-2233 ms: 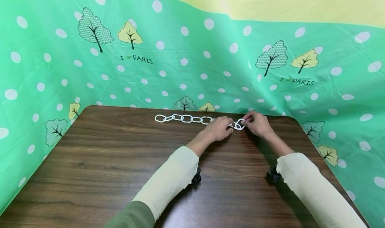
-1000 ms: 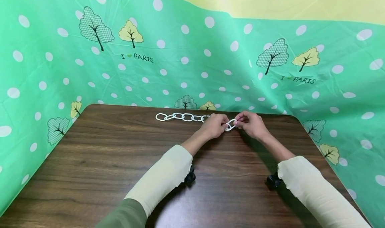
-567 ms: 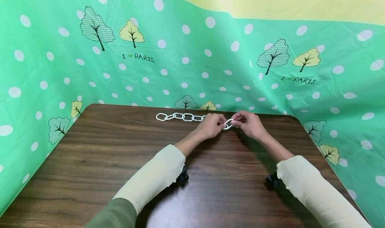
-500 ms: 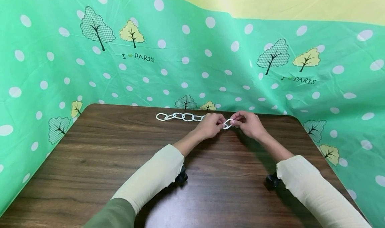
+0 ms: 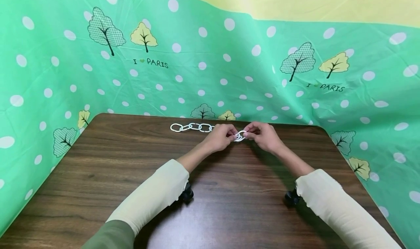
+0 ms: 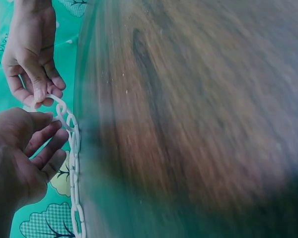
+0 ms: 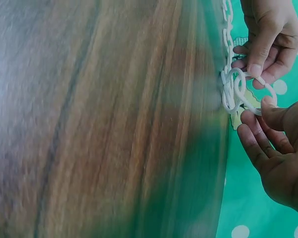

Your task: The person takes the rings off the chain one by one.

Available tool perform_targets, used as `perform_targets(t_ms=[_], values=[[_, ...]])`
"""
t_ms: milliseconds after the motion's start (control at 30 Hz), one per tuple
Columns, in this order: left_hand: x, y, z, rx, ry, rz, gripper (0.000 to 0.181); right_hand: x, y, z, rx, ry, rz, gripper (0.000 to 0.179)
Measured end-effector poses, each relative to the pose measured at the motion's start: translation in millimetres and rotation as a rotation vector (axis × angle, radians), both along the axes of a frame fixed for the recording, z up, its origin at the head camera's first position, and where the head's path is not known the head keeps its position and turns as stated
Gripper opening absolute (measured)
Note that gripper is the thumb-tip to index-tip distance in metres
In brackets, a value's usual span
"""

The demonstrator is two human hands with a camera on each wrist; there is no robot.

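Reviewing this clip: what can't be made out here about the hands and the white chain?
- Head view: the links between the left hand and the right hand are too small, and fingers cover part of the chain.
- Left wrist view: the table is blurred; the chain runs off the bottom edge.
- Right wrist view: whether the end link is joined or only overlapping is unclear; the fingertips hide part of it.

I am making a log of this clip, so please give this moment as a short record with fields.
Left hand: pinches the chain near its right end
Right hand: pinches the end link
Chain: white plastic, lying along the far edge of the table
Backdrop: green cloth with white dots and trees
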State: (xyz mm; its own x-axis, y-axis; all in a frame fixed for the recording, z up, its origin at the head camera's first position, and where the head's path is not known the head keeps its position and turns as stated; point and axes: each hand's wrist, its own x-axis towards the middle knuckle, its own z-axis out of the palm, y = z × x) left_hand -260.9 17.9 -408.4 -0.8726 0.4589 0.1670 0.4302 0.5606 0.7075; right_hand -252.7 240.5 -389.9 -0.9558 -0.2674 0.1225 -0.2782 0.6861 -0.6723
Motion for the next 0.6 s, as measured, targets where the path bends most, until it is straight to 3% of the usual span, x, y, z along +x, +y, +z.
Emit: perform_targets(t_ms=[267, 600], values=[[4.8, -13.6, 3.2, 0.037, -0.037, 0.012, 0.014, 2.0, -11, -0.5, -0.025, -0.008, 0.019, 0.012], [7.2, -31.9, 5.0, 0.040, -0.035, 0.023, 0.013, 4.3, -26, 0.0, -0.068, -0.013, 0.053, 0.014]])
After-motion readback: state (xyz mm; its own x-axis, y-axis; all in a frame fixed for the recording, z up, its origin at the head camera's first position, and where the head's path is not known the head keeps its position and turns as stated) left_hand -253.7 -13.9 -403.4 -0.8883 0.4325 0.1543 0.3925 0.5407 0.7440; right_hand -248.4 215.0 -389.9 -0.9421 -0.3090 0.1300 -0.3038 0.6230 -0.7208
